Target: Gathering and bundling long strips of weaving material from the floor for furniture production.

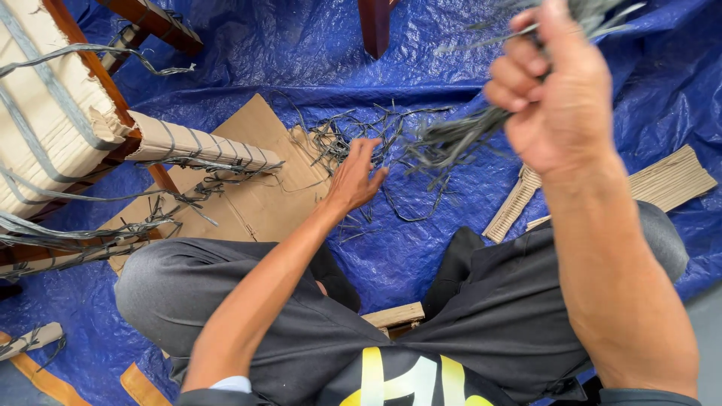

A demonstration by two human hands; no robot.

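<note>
Blue tarp [451, 68] covers the floor, whole frame. Head view only. Right hand [560, 98], upper right of frame, raised, clenched around a bundle of grey strips [459, 139]; the bundle's long axis runs diagonally, loose ends fanning toward lower left, upper ends sticking out past the fist at the top edge. Left hand [357, 177], centre of frame, fingers spread and released, reaching down onto a scattered pile of loose grey strips [376, 128] on the tarp; whether it pinches one, cannot tell. Pile lies just beside a flat cardboard sheet [256, 203], left of centre. Wooden chair frame [83, 113] wrapped in corrugated cardboard and grey strapping, upper left. Two more wooden legs at the top edge. Two corrugated cardboard pieces [669, 180] at right, partly hidden behind the right forearm. Person's two knees in dark trousers fill the lower frame; small wooden block [395, 316] between them. Strips too many to count.
</note>
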